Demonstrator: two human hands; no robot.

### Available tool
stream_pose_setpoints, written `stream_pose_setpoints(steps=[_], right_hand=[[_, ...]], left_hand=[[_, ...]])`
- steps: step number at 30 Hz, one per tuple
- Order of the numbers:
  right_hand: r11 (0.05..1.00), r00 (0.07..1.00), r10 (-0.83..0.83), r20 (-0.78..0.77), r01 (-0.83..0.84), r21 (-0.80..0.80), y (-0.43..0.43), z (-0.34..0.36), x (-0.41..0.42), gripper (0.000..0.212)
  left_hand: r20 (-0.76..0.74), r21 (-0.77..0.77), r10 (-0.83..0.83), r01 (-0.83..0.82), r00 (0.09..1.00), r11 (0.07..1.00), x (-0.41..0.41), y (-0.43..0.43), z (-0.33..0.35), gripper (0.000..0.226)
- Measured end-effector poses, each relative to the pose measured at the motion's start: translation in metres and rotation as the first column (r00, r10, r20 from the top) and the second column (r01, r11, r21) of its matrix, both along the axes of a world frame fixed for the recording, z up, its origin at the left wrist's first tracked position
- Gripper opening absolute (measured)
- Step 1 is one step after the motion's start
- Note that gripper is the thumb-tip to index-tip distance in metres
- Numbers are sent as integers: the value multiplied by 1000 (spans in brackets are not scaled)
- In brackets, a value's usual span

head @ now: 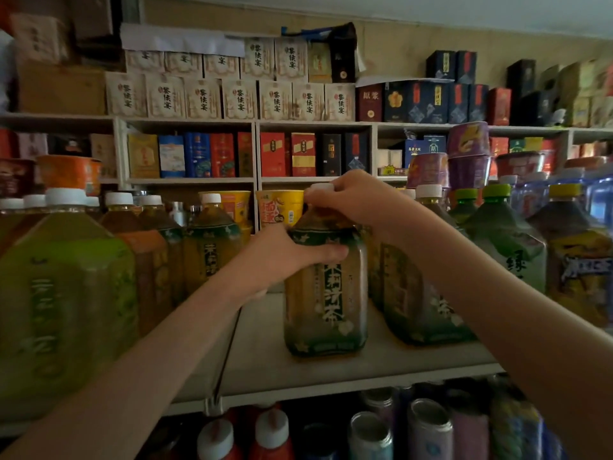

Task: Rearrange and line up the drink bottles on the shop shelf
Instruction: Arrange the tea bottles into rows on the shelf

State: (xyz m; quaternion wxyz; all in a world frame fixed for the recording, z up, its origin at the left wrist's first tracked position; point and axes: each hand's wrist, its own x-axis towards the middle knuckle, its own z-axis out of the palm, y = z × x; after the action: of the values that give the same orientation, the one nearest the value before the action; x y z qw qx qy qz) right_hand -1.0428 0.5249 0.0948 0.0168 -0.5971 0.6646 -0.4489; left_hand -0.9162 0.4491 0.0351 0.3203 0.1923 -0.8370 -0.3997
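Both hands are on one large tea bottle (326, 287) that stands upright on the shelf (265, 360), alone in a bare gap between the rows. The left hand (285, 257) wraps the bottle's shoulder from the left, thumb across the front of the label, fingers (326, 252) clamped on it. The right hand (351, 197) comes from above and the right, its fingers closed over the white cap (321, 186) and neck. The bottle's long axis runs straight up, so any slide has to keep it vertical. A matching bottle (421, 293) stands just beside it on the right; another (212, 247) stands further left and deeper in. The bottle looks set forward of that left row, so lining up probably means pushing it back or sideways.
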Motion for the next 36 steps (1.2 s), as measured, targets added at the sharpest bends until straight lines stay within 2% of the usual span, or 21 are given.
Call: stream_pose_setpoints(steps=[4, 7, 11, 13, 16, 18, 20, 21, 23, 27, 30, 32, 36], right_hand=[[996, 990, -83, -114, 85, 14, 15, 4, -11, 38], [993, 984, -114, -134, 118, 23, 24, 6, -19, 36], [986, 966, -146, -214, 160, 47, 31, 9, -24, 37], [980, 933, -160, -321, 190, 65, 32, 10, -22, 32], [967, 888, -227, -400, 253, 13, 28, 10, -16, 28], [957, 859, -287, -424, 276, -88, 22, 9, -3, 42], [952, 842, -294, -452, 215, -218, 10, 8, 17, 49], [952, 851, -262, -456, 149, -268, 4, 7, 29, 46], [959, 882, -159, -444, 31, -282, -12, 7, 53, 39], [988, 935, 26, -353, -78, -136, -61, 5, 86, 32], [989, 966, 83, -244, -110, -102, -103, 6, 99, 29], [993, 977, 67, -205, -86, -86, -128, 8, 104, 30], [1000, 979, -3, -206, 8, 20, -170, 8, 111, 32]], left_hand=[[2, 26, -37, 37, 999, 999, -16, 7, 1, 47], [22, 19, -72, 71, 997, 997, -28, 11, 2, 51], [33, 8, -101, 101, 994, 995, -36, 14, 3, 48], [30, 2, -110, 110, 994, 994, -36, 16, 4, 45], [78, -5, -99, 99, 992, 995, -30, 21, 4, 46], [153, -36, -12, 18, 988, 999, -22, 21, 5, 71], [216, -93, 104, -86, 971, 992, -7, 19, 9, 92], [217, -121, 156, -133, 964, 984, 3, 17, 12, 88], [182, -214, 271, -231, 945, 949, 27, 11, 18, 65], [72, -511, 491, -390, 868, 766, 87, 4, 40, 16], [-17, -596, 571, -467, 820, 653, 122, -1, 72, 18], [-30, -613, 607, -494, 794, 616, 138, -11, 96, 17], [180, -679, 640, -377, 747, 630, 153, -44, 128, 18]])
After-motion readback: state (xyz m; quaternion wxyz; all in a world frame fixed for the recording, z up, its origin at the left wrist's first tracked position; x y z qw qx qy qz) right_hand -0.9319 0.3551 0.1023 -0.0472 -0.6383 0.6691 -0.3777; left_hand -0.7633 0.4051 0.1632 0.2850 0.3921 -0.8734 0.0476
